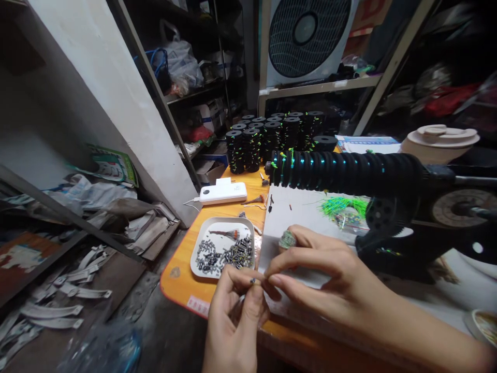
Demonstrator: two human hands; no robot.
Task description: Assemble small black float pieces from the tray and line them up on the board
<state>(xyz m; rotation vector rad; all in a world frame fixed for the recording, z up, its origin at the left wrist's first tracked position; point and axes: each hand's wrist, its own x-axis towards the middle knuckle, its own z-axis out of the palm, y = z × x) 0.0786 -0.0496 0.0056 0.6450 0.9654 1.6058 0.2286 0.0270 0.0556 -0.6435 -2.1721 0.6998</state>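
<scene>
My left hand is closed in a pinch, with a tiny dark, shiny piece between thumb and forefinger. Right beside it, my right hand has its thumb and forefinger pressed together; what they grip, if anything, is too small to make out. A greenish wrap covers one fingertip of that hand. Just beyond the left hand sits a white tray with many small black and grey cylinders and a small brush-like item lying in it. White paper lies under the right hand.
A black ribbed roller with green pieces extends from a machine on the right. Behind it stand several black spools. A white power bank lies on the orange table, and green strands lie on the paper.
</scene>
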